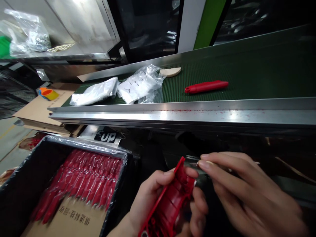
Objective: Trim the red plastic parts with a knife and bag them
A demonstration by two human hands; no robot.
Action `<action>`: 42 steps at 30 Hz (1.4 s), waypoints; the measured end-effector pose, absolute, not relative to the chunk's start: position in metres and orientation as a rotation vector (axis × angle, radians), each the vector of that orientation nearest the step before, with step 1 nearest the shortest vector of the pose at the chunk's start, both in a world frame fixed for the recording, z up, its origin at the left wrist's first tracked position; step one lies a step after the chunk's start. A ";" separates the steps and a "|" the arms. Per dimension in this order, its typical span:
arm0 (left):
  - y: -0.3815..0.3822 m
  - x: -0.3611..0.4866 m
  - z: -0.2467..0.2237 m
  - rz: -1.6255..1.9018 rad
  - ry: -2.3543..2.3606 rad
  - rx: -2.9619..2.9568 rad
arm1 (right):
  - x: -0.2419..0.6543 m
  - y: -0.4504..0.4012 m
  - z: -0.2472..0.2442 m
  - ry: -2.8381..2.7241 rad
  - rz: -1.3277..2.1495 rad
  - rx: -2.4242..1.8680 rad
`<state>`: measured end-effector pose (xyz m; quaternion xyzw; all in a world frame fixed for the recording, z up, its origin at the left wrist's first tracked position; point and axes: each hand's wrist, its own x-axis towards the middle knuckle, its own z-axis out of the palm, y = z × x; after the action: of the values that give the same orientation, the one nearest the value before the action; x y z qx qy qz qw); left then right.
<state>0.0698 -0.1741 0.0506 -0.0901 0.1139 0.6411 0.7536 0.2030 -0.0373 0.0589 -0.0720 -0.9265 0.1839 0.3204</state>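
My left hand (158,197) grips a red moulded plastic housing (170,204), ribbed on its inner side, with its lower end running out of the view. My right hand (247,187) pinches a thin pale tool (212,162) between thumb and fingers, its tip close to the housing's upper edge. Part of the tool is hidden by my fingers. To my left, a black plastic-lined box (49,148) holds several rows of red parts (79,181) on cardboard.
A green conveyor belt (259,72) with a steel side rail (187,113) runs across the view. On it lie a red plastic handle (206,86), clear bags (139,85) and a pale wooden piece (170,71). Flattened cardboard (41,110) lies beyond the box.
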 end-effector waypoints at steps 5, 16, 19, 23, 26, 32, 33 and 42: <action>-0.179 0.072 0.046 1.424 0.152 -0.173 | 0.202 -0.029 0.054 -2.459 0.496 -0.051; -0.186 0.078 0.034 1.489 0.212 -0.044 | 0.201 -0.024 0.046 -2.502 0.456 0.042; -0.186 0.078 0.036 1.483 0.250 0.012 | 0.200 -0.018 0.045 -2.497 0.402 0.066; -0.184 0.078 0.038 1.444 0.299 0.037 | 0.201 -0.015 0.051 -2.309 0.461 -0.173; -0.183 0.077 0.039 1.422 0.257 -0.005 | 0.203 -0.018 0.056 -2.278 0.505 -0.203; -0.185 0.075 0.042 1.434 0.234 -0.048 | 0.203 -0.028 0.053 -2.239 0.703 -0.267; -0.185 0.074 0.042 1.433 0.247 -0.056 | 0.203 -0.030 0.052 -2.238 0.710 -0.281; -0.177 0.072 0.038 1.395 0.533 0.080 | 0.189 -0.046 0.067 -2.310 1.229 -0.557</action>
<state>0.0725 -0.1771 0.0381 0.0364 0.2425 0.6342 0.7333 0.1894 -0.0459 0.0674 -0.2027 -0.8401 0.4469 0.2312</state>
